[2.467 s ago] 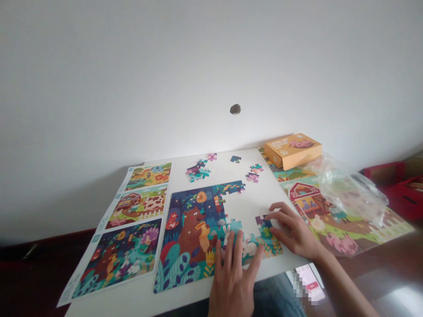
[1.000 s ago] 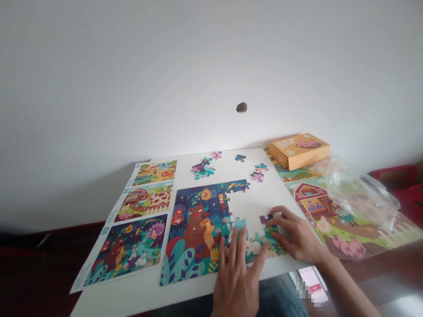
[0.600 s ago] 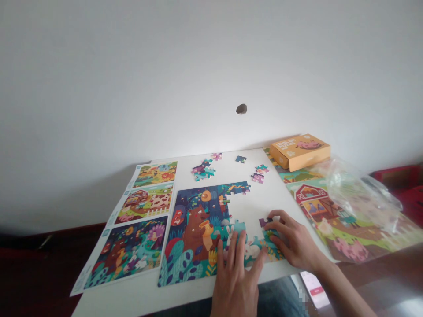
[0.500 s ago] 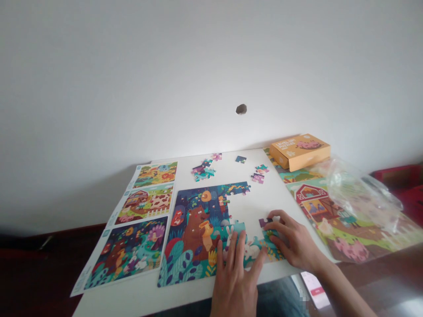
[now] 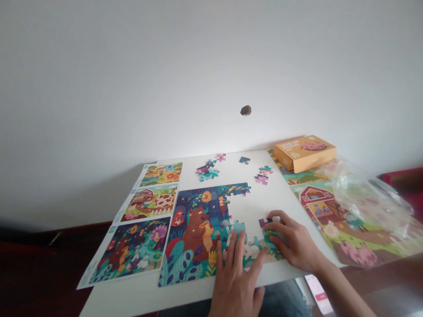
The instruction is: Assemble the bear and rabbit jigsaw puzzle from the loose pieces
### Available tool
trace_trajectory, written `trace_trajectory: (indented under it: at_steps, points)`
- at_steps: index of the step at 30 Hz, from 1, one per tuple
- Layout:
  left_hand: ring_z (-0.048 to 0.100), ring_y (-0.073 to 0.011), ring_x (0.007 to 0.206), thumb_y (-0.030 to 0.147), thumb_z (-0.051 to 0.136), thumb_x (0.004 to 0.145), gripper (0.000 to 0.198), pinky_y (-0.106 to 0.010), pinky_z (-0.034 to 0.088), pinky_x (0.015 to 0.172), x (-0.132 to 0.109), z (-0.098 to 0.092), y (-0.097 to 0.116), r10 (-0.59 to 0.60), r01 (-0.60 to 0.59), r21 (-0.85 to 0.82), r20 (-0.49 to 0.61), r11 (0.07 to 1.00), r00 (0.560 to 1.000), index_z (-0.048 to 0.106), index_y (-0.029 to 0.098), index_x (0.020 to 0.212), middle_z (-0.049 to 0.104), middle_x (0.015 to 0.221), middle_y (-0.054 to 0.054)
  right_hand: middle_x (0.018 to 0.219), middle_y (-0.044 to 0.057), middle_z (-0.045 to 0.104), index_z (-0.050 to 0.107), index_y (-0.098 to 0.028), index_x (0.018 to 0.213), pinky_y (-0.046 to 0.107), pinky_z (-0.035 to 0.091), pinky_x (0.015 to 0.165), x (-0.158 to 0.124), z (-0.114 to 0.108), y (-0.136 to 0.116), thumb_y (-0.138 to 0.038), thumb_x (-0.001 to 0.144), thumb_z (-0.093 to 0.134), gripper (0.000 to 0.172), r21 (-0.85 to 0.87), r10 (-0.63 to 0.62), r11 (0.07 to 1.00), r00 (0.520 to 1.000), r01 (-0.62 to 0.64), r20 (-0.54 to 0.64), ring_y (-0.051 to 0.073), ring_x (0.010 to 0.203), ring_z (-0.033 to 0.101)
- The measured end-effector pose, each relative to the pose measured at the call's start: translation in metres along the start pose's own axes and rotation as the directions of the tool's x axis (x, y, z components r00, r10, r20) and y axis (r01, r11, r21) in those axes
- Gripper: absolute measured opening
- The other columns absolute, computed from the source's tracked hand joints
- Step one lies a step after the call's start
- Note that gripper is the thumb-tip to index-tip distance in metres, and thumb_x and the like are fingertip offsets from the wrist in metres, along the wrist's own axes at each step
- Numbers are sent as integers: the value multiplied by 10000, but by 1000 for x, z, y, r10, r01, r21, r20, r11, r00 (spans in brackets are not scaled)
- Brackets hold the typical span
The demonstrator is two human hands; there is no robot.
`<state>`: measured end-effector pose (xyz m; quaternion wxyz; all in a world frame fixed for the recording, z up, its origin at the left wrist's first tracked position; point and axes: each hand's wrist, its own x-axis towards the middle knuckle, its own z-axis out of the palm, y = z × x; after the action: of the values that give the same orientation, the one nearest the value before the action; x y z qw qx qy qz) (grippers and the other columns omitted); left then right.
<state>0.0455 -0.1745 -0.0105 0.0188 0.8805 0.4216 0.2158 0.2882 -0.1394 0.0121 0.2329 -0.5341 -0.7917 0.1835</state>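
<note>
A partly assembled jigsaw puzzle with a bear and white rabbits lies on the white table. My left hand rests flat over its lower middle, fingers spread on the rabbit area. At the puzzle's lower right corner, my right hand has its fingertips on a purple and green piece, which touches the rest of the puzzle. The fingers partly cover that piece. Several loose pieces lie behind the puzzle, with more purple ones to the right and a dark blue piece at the back.
A sheet with three printed pictures lies at the left. To the right are an orange puzzle box, a farm puzzle and a clear plastic bag. A phone is below the table edge.
The view has shifted slightly, so the table's far items appear further right. My left thumb now shows beside the palm. Both hands stay in nearly the same places on the puzzle.
</note>
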Motion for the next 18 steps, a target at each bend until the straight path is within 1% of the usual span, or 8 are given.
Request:
trace_trajectory:
  at_steps: [3,4,6,9,11,13,15,18]
  points:
    - [498,-329,1313,488,656,838,595,-507,434,1070,9,-18,-17,-7,8,-138,6,990,1000,527,343,1400,515,1445,-93,1235,91,586,664,-264,1129,307,537,774,4,-5,1,-291,914,554,243,61,29,998,1000,-29,13,173,855,668]
    - [525,-285,1290,451,615,884,518,-440,471,1052,17,-26,-28,-32,42,-174,61,984,998,545,325,1381,527,1432,-84,1219,91,596,668,-259,1128,297,532,743,8,-8,1,-310,923,551,242,76,49,996,999,-50,18,157,802,661]
    - [574,-237,1227,366,531,950,369,-370,502,1024,39,-41,-59,-161,165,-192,34,968,986,607,274,1299,583,1354,-83,1170,86,621,679,-246,1103,287,515,706,23,-14,-2,-333,943,529,236,77,88,993,996,-89,14,134,724,637]
    - [601,-249,1155,275,508,954,319,-399,488,1031,86,-48,-121,-268,260,-120,-58,958,962,624,202,1243,638,1234,-100,1053,66,671,701,-236,1047,296,491,734,61,-20,-9,-328,927,549,214,-5,108,994,994,-108,-9,165,782,648]
    - [602,-273,1128,226,549,925,355,-417,474,1030,117,-40,-159,-354,354,-16,-77,935,932,604,147,1266,643,1200,-129,986,55,695,714,-233,1010,303,476,757,92,-17,-13,-325,906,580,194,-68,90,994,996,-91,-16,188,822,658]
    - [598,-291,1112,244,600,902,404,-418,473,1008,141,-26,-185,-446,453,53,-103,890,889,588,120,1287,636,1189,-157,972,61,705,717,-222,1004,299,463,782,119,-8,-14,-287,915,553,197,-104,66,992,993,-76,-94,200,868,661]
    - [587,-316,1103,281,652,876,462,-441,470,988,153,-11,-196,-476,486,63,-127,872,870,582,125,1305,630,1188,-168,987,69,711,709,-208,1034,289,457,762,139,5,-10,-243,932,499,236,-105,63,991,980,-84,-187,193,853,659]
    - [574,-321,1092,273,651,875,346,-441,472,956,155,8,-197,-504,517,49,-157,855,849,659,188,1211,627,1191,-140,945,62,718,708,-197,1041,276,458,741,149,24,2,-223,923,494,246,-41,69,996,969,-80,-238,174,779,648]
